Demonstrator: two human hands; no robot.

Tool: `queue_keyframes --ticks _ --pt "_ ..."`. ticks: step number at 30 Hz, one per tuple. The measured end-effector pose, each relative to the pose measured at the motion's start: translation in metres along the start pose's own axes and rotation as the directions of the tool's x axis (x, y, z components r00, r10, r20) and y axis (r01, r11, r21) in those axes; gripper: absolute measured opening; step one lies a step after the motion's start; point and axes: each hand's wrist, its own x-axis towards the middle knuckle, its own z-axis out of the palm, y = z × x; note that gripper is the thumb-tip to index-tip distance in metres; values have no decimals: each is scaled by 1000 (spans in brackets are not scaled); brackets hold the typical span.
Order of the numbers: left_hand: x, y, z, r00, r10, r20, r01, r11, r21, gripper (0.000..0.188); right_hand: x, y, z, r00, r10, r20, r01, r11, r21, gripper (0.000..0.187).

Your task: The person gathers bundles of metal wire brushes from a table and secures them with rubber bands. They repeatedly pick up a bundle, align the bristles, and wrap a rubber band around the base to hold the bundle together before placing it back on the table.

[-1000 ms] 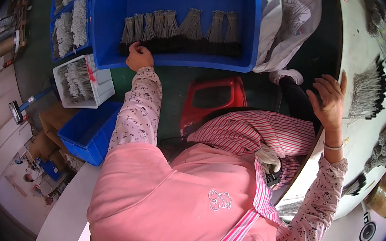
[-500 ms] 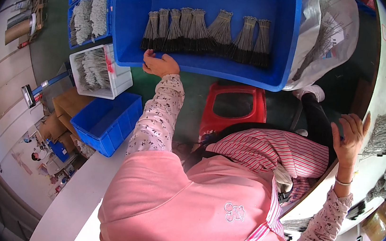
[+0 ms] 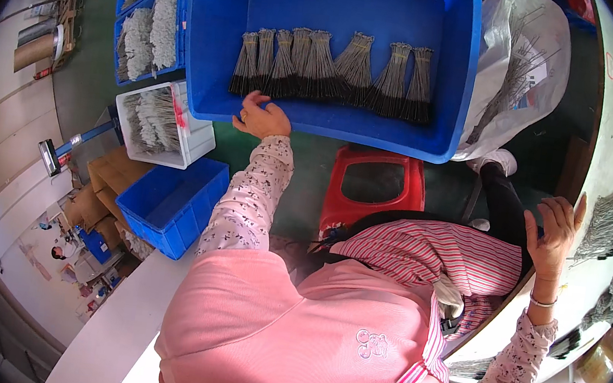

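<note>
My left hand [image 3: 263, 117] is at the near rim of a large blue bin [image 3: 332, 128], with its fingers apart and slightly bent, and I see nothing held in it. Just beyond its fingertips lie several bundles of thin wire brushes [image 3: 313, 64] with black lower ends, tied with bands and set in a row in the bin. To the right, my right hand [image 3: 553, 229] is raised at the edge of a white table [image 3: 533, 323], its fingers stretched and thumb apart, holding nothing. Loose black-tipped wire brushes [image 3: 609, 218] lie on the table beside it.
At the left stand blue crates [image 3: 151, 30] and a white crate [image 3: 196, 130] of white-tipped brushes, plus another blue crate [image 3: 172, 206]. A red stool [image 3: 332, 194] is below the bin. A clear plastic bag [image 3: 492, 91] with wires stands right of it.
The whole view has shifted, so the bin and stool appear slightly lower. My left hand has turned a little at the rim, its fingers more bent. My right hand has hardly moved.
</note>
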Motion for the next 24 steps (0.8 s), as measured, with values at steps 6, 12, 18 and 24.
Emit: queue_keyframes --ticks 6,12,18,24 --pt "3 -5 2 992 65 107 -81 985 154 12 -1 2 1 1000 13 -6 -13 1000 12 18" --pt "5 -6 2 987 78 142 -101 981 168 11 1 1 0 1000 27 -15 -27 1000 13 18" --pt "6 -2 0 984 81 159 -117 966 229 13 0 0 -2 998 42 -36 -40 998 37 18" --pt "33 -138 75 663 594 455 -576 17 817 46 -5 6 0 990 41 -134 -27 994 102 24"
